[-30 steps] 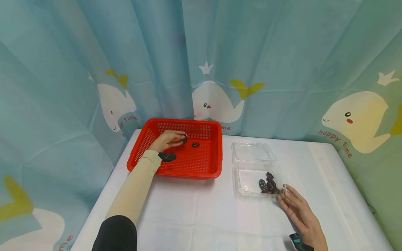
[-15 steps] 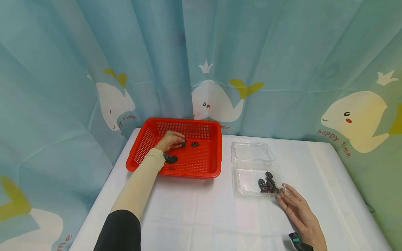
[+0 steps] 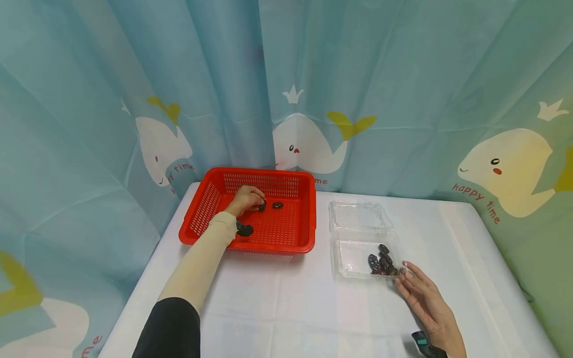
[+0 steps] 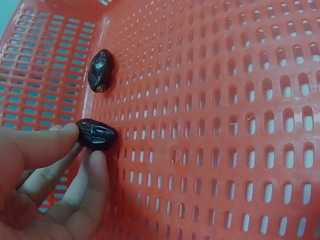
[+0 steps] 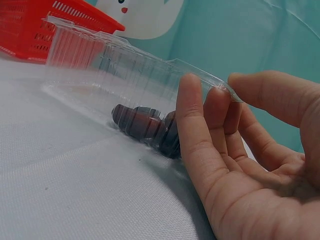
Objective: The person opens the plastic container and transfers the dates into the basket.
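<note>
In the left wrist view, a dark, glossy, wrinkled date (image 4: 98, 134) is between the thumb and fingers of my left hand (image 4: 55, 175), low over the floor of the red basket (image 4: 200, 150). A second date (image 4: 101, 70) lies on that floor close by, near the basket's wall. The head view places my left hand (image 3: 246, 199) inside the basket. At the right, my right hand (image 3: 427, 301) grips the front right corner of a clear plastic box (image 3: 353, 253). In the right wrist view, thumb and fingers pinch its rim. Several dates (image 3: 383, 261) sit in that corner.
The box's clear lid (image 3: 358, 216) is folded back behind it on the white table (image 3: 277, 303). A blue curtain (image 3: 403, 74) with printed whales hangs directly behind the table and along its left side.
My left hand has lowered the date toward the basket floor, shifting slightly with the forearm to the right. The right hand and the box have stayed in place.
</note>
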Available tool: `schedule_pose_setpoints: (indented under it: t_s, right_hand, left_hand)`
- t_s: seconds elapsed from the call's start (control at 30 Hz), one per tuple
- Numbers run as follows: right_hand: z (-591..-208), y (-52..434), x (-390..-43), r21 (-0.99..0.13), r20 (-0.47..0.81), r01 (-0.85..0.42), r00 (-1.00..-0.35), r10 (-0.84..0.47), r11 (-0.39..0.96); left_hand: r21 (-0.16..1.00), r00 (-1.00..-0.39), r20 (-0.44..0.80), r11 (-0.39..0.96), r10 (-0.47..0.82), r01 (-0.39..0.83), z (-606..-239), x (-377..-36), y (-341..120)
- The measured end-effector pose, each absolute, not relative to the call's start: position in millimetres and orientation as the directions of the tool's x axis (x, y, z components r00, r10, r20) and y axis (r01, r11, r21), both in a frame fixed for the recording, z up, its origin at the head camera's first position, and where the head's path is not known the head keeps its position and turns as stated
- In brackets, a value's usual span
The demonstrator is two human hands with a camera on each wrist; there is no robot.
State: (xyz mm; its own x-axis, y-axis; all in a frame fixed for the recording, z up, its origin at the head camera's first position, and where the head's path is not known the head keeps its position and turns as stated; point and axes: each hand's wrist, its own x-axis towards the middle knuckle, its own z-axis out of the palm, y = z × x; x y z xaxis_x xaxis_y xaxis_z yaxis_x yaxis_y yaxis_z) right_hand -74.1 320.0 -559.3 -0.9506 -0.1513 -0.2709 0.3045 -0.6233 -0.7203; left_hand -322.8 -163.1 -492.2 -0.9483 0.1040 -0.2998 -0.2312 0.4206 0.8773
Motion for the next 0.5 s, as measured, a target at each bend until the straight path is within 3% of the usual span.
schedule_pose_setpoints:
  t_s: [0.5]
  right_hand:
    - [-562.3,319.4,-74.0,-0.740,-0.208,0.254,-0.967,-0.147,-0.623]
  left_hand:
    - [0.757,-0.979,-0.181,0.650,0.097,-0.076,-486.1,-318.9,-154.6]
